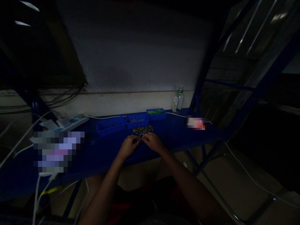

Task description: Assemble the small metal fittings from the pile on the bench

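Above the front part of the blue table (98, 156), my left hand (128, 146) and my right hand (152, 141) nearly meet at the fingertips. Each is closed in a pinch. A thin, light-coloured pin-like piece (140, 139) runs between them, too small to name surely. Just beyond my fingers lies a pile of small brassy metal parts (142, 129). Behind the pile, a blue tray (137, 124) contains slim metal pins. To its left a longer blue tray (111, 127) holds a few small pieces, and to its right another blue tray (156, 116) has green items.
A clear bottle (178, 100) with a green-banded neck stands at the back right. On the left are a white power strip (72, 121) with cables and a blurred-out object (57, 151). Another blurred-out object (196, 123) lies right. Blue frame posts (203, 68) rise beside the table.
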`<state>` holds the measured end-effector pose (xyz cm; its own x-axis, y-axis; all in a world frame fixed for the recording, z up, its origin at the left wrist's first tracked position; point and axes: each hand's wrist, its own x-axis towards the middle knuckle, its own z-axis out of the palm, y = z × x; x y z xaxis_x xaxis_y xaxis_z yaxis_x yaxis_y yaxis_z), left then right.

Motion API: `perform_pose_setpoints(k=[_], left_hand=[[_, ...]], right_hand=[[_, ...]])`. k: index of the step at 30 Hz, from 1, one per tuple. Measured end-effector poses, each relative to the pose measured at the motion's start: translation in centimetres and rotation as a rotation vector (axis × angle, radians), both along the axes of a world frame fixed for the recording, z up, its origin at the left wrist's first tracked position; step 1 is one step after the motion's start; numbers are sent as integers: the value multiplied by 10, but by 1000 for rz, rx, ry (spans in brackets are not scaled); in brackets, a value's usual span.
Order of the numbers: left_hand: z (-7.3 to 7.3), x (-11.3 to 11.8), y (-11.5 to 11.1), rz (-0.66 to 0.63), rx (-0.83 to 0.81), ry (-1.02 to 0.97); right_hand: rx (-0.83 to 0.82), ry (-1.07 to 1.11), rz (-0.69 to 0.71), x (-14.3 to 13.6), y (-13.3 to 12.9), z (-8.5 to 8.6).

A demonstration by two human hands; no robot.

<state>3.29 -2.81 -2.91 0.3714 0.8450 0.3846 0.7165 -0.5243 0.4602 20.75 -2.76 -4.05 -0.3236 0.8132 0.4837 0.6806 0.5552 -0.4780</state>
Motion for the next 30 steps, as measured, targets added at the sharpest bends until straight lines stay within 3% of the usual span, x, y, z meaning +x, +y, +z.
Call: perform_pose_setpoints(k=[10,30], left_hand=[[2,-1,-2,65,-39,-135],[7,0,-5,4,-93,-169]], right_hand=[[-34,55,16,1,-1,2],[34,-93,-61,-2,-5,2]])
